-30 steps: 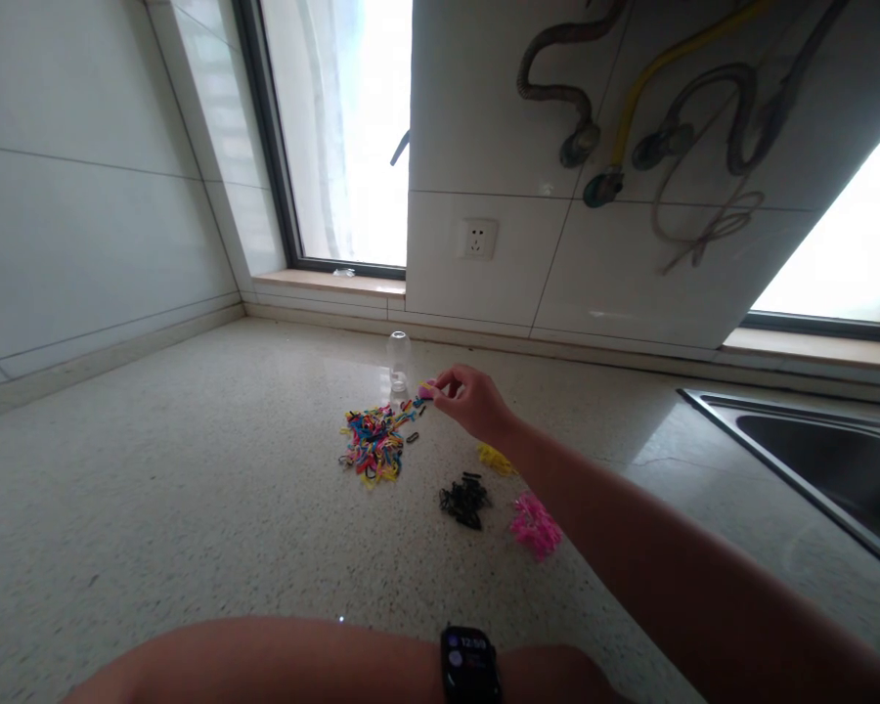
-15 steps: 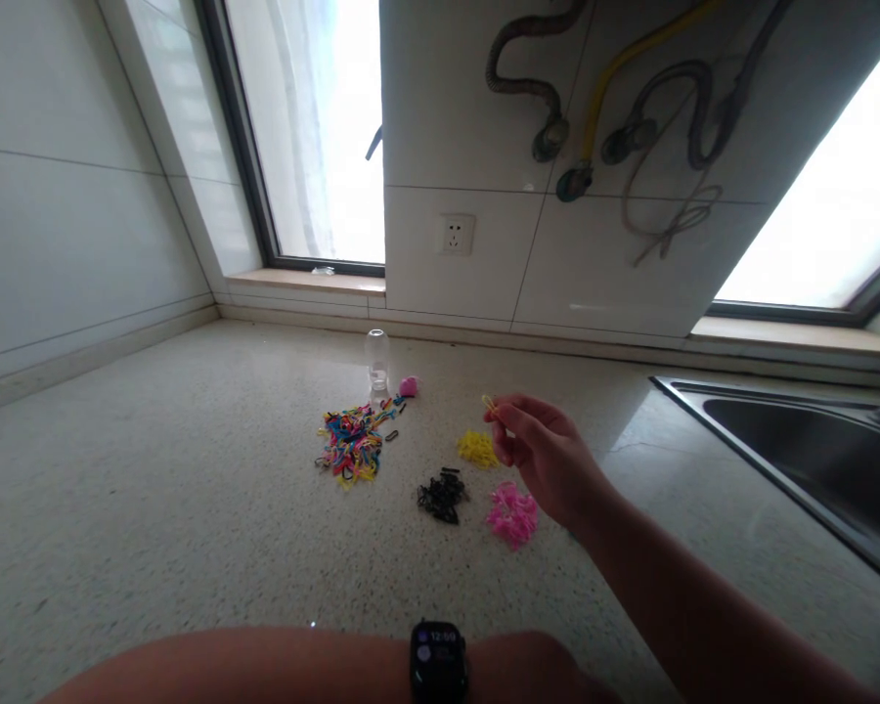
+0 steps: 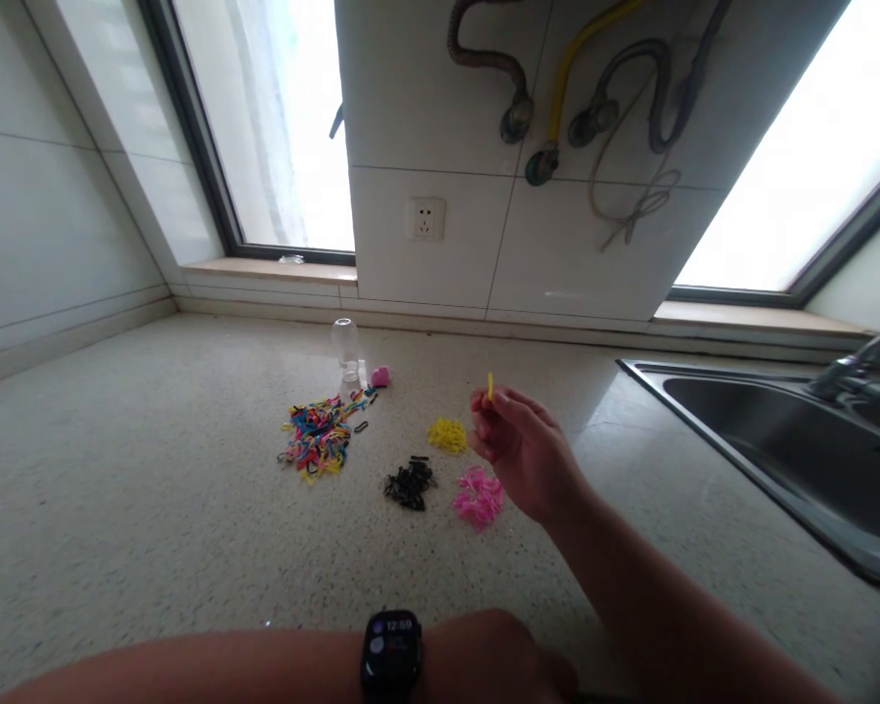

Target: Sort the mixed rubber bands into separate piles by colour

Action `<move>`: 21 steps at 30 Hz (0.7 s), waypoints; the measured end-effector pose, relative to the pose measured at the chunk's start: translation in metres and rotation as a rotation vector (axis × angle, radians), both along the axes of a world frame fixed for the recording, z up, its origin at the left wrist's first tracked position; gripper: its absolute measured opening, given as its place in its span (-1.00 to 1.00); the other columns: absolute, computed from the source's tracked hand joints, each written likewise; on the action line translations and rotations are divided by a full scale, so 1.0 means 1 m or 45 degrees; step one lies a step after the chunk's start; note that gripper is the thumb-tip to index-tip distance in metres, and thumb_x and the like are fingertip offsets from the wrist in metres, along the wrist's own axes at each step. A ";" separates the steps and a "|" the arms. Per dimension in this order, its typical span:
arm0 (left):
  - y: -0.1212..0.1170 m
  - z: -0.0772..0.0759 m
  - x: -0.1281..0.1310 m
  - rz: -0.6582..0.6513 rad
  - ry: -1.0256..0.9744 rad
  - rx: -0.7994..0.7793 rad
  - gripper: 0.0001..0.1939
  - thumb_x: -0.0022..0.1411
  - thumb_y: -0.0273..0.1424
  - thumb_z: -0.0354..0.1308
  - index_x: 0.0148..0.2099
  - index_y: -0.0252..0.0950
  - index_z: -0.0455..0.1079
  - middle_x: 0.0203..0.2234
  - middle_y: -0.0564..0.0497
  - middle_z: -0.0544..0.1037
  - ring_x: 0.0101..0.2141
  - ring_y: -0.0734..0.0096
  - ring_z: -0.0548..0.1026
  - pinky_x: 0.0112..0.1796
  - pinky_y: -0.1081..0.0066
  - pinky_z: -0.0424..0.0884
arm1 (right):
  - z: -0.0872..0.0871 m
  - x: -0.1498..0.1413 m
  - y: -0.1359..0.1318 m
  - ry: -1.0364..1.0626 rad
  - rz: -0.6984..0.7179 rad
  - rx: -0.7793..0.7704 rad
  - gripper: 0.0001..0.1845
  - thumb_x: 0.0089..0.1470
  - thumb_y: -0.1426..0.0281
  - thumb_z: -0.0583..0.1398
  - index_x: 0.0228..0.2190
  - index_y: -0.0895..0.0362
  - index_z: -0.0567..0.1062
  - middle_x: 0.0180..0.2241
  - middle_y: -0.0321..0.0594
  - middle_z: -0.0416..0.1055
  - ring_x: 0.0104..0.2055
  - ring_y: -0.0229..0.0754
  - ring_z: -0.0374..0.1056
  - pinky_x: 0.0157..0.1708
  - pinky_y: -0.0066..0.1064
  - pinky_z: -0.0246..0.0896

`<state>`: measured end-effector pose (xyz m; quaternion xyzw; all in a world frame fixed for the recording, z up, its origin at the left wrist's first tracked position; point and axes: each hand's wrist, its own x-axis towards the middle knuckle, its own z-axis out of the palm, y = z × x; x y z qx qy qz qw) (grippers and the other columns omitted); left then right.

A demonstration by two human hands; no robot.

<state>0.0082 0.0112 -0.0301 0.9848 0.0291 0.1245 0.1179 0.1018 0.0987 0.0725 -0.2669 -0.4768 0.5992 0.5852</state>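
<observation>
My right hand pinches a small yellow rubber band upright between thumb and fingertips, above the counter. Just left of that hand is a pile of yellow rubber bands. Below it lies a pink pile, and a black pile sits left of the pink one. Farther left spreads a mixed heap of coloured bands. My left hand rests low at the bottom edge, a watch on its wrist; its fingers are hidden from view.
A clear plastic bottle stands behind the mixed heap, beside a small pink object. To the right, a steel sink with a faucet is set into the speckled counter. Hoses and a socket are on the tiled wall.
The camera view has turned slightly right, so everything sits farther left. The yellow band, still pinched in my right hand, now points upward instead of sticking out leftward.
</observation>
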 end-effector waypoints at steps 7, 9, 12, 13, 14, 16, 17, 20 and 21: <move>-0.001 0.009 -0.001 -0.007 -0.001 0.037 -0.83 0.28 -0.29 0.21 -0.14 -0.26 0.46 -0.44 0.06 0.50 -0.53 0.48 0.42 -0.64 0.47 0.23 | -0.006 0.012 0.018 -0.245 -0.126 0.123 -0.79 0.05 0.18 0.23 -0.43 0.06 0.45 -0.46 -0.30 0.34 -0.58 -0.32 0.09 -0.64 -0.45 -0.02; -0.001 0.011 -0.001 -0.018 -0.015 0.045 -0.83 0.28 -0.30 0.21 -0.12 -0.25 0.46 -0.44 0.07 0.49 -0.51 0.48 0.42 -0.61 0.46 0.26 | -0.013 0.017 0.028 -0.529 -0.228 0.195 -0.75 0.10 0.16 0.19 -0.42 0.08 0.45 -0.57 -0.35 0.26 -0.61 -0.31 0.07 -0.62 -0.42 -0.01; -0.002 0.014 -0.002 -0.013 -0.007 0.078 -0.86 0.29 -0.32 0.20 -0.13 -0.24 0.46 -0.49 0.08 0.45 -0.50 0.47 0.42 -0.61 0.45 0.26 | -0.025 0.024 0.041 -1.103 -0.489 0.509 -0.81 0.13 0.26 0.19 -0.45 0.10 0.47 -0.56 -0.30 0.31 -0.50 -0.23 0.20 -0.46 -0.37 0.13; -0.002 0.015 -0.002 -0.017 -0.011 0.088 -0.86 0.29 -0.33 0.19 -0.13 -0.24 0.46 -0.51 0.08 0.44 -0.49 0.46 0.42 -0.61 0.44 0.26 | -0.028 0.026 0.043 -1.292 -0.543 0.638 -0.84 0.13 0.32 0.19 -0.45 0.11 0.47 -0.50 -0.25 0.38 -0.42 -0.19 0.26 -0.36 -0.34 0.17; -0.002 0.016 -0.002 -0.028 -0.021 0.092 -0.86 0.30 -0.34 0.18 -0.12 -0.24 0.46 -0.51 0.08 0.44 -0.48 0.45 0.43 -0.61 0.44 0.27 | -0.030 0.028 0.045 -1.459 -0.561 0.746 -0.86 0.13 0.37 0.19 -0.45 0.11 0.48 -0.44 -0.20 0.44 -0.34 -0.15 0.30 -0.28 -0.31 0.18; -0.003 0.016 -0.003 -0.046 -0.054 0.091 -0.87 0.29 -0.37 0.17 -0.12 -0.25 0.46 -0.51 0.08 0.44 -0.46 0.44 0.43 -0.60 0.43 0.27 | -0.034 0.030 0.046 -1.703 -0.497 0.862 -0.88 0.13 0.42 0.20 -0.43 0.12 0.51 -0.36 -0.16 0.50 -0.24 -0.11 0.33 -0.18 -0.28 0.18; -0.003 0.016 -0.003 -0.056 -0.064 0.087 -0.88 0.29 -0.38 0.18 -0.13 -0.26 0.46 -0.51 0.08 0.44 -0.46 0.45 0.43 -0.59 0.43 0.27 | -0.035 0.030 0.046 -1.781 -0.450 0.879 -0.89 0.14 0.42 0.20 -0.42 0.12 0.52 -0.35 -0.15 0.51 -0.22 -0.10 0.33 -0.16 -0.28 0.18; -0.002 0.013 -0.002 -0.065 -0.063 0.068 -0.89 0.26 -0.36 0.21 -0.17 -0.26 0.46 -0.49 0.08 0.46 -0.48 0.45 0.42 -0.59 0.43 0.27 | -0.037 0.030 0.045 -1.913 -0.341 0.900 -0.89 0.14 0.41 0.22 -0.40 0.13 0.56 -0.33 -0.12 0.52 -0.20 -0.08 0.35 -0.13 -0.27 0.18; -0.001 0.012 -0.002 -0.071 -0.053 0.061 -0.88 0.25 -0.35 0.22 -0.18 -0.27 0.45 -0.49 0.08 0.46 -0.49 0.46 0.41 -0.59 0.43 0.28 | -0.038 0.029 0.045 -1.939 -0.318 0.905 -0.89 0.13 0.41 0.23 -0.39 0.12 0.57 -0.33 -0.12 0.52 -0.18 -0.07 0.35 -0.12 -0.27 0.18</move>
